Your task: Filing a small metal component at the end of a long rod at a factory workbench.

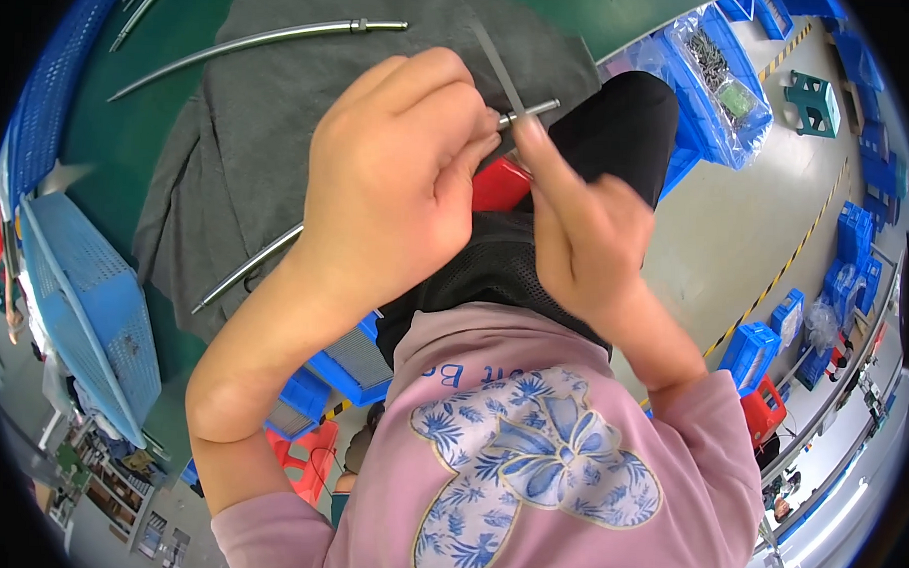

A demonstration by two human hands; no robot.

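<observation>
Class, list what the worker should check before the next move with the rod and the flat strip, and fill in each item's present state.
1. Left hand grips the rod: ok.
2. Right hand pinches the flat strip: ok.
3. Strip meets the rod's end: cannot tell, fingers hide it.
4. Rod lies over the grey cloth: ok.
5. Spare rod lies apart from both hands: ok.

A cloth [280,128] lies on the table [129,142]. On the cloth's far part rests one curved metal rod [253,39]; a second rod [250,265] crosses its near part, running under the left hand [398,182]. Right of the cloth, the right hand [586,239] holds a thin flat strip [499,70]. Left of the cloth stands a perforated crate [88,311]. Far right of the cloth, a bin of bagged parts [727,83] sits on the floor [737,234].
</observation>
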